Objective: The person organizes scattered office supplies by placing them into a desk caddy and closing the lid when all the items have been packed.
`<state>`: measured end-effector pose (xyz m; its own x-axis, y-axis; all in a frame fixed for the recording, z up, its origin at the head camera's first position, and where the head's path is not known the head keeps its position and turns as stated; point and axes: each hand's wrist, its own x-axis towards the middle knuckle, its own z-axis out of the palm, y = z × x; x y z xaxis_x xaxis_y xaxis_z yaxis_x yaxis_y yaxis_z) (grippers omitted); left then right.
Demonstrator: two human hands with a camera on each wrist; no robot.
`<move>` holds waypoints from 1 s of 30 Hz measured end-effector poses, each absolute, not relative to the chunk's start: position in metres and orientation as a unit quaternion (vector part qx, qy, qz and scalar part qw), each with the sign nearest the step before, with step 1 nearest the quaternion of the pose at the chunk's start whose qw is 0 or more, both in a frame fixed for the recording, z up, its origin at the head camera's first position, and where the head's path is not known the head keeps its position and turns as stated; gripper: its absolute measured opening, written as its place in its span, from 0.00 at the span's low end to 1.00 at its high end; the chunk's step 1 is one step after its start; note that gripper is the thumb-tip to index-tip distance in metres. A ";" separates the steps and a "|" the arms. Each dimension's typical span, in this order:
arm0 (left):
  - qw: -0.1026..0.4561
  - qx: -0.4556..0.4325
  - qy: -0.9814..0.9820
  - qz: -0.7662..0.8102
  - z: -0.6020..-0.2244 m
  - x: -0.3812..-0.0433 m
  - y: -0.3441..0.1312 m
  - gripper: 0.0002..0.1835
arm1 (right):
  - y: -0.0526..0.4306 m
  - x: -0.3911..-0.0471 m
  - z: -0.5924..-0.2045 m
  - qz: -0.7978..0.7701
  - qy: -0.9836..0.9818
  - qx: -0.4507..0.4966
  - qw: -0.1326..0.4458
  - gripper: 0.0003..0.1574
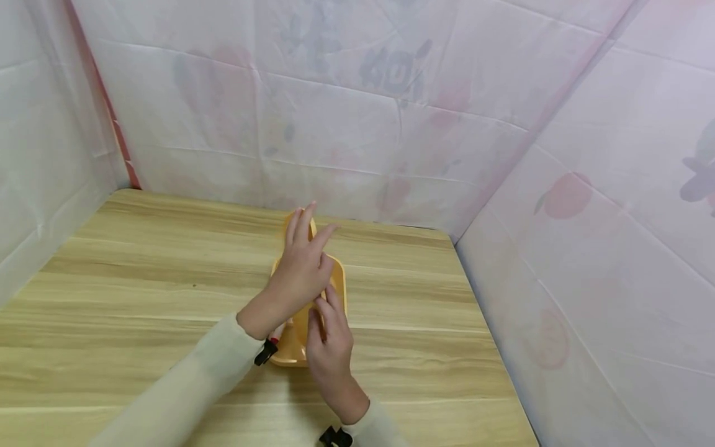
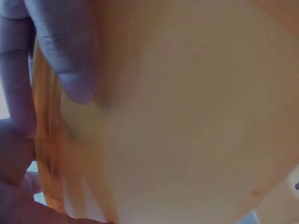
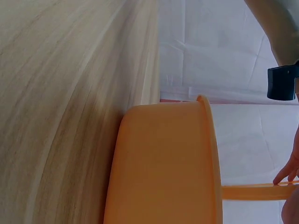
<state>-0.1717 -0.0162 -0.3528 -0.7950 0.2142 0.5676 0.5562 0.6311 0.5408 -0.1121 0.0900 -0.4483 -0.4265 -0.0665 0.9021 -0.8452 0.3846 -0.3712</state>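
An orange plastic box (image 1: 290, 347) with rounded corners and a raised rim stands on the wooden table; its outer side (image 3: 161, 163) fills much of the right wrist view. Above it, a thin orange lid (image 3: 252, 192) stands on edge, mostly covered by the hands in the head view. My left hand (image 1: 301, 264) holds the lid near its far part, some fingers spread out; a fingertip (image 2: 77, 86) lies on its broad face in the left wrist view. Lower down, my right hand (image 1: 331, 344) grips the lid's near edge between thumb and fingers.
The wooden tabletop (image 1: 167, 273) spreads around the box. Pale printed sheets hang as a back wall (image 1: 335, 124) and a right wall (image 1: 586, 261), with another sheet (image 1: 50, 136) on the left. Black clips (image 1: 266, 352) sit at both wrists.
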 end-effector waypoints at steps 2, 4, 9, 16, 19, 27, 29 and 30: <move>0.232 -0.209 -0.870 -0.382 -0.354 -0.171 -0.017 0.26 | 0.090 -0.112 -0.448 0.444 -0.712 0.327 0.434 0.27; 0.235 -0.199 -0.866 -0.394 -0.355 -0.171 -0.018 0.26 | 0.089 -0.113 -0.447 0.429 -0.714 0.331 0.444 0.26; 0.263 -0.191 -0.859 -0.397 -0.360 -0.171 -0.025 0.27 | 0.087 -0.114 -0.445 0.384 -0.718 0.335 0.474 0.13; 0.250 -0.157 -0.856 -0.424 -0.370 -0.170 -0.036 0.31 | 0.084 -0.114 -0.442 0.324 -0.726 0.358 0.489 0.12; 0.251 -0.143 -0.847 -0.446 -0.374 -0.169 -0.042 0.31 | 0.082 -0.114 -0.438 0.301 -0.727 0.372 0.493 0.12; 0.227 -0.107 -0.823 -0.511 -0.380 -0.165 -0.056 0.31 | 0.073 -0.113 -0.433 0.264 -0.735 0.381 0.495 0.08; 0.229 -0.098 -0.817 -0.520 -0.382 -0.165 -0.060 0.32 | 0.071 -0.113 -0.433 0.257 -0.739 0.383 0.492 0.08; 0.232 -0.094 -0.813 -0.525 -0.382 -0.165 -0.061 0.32 | 0.070 -0.113 -0.433 0.253 -0.741 0.385 0.489 0.09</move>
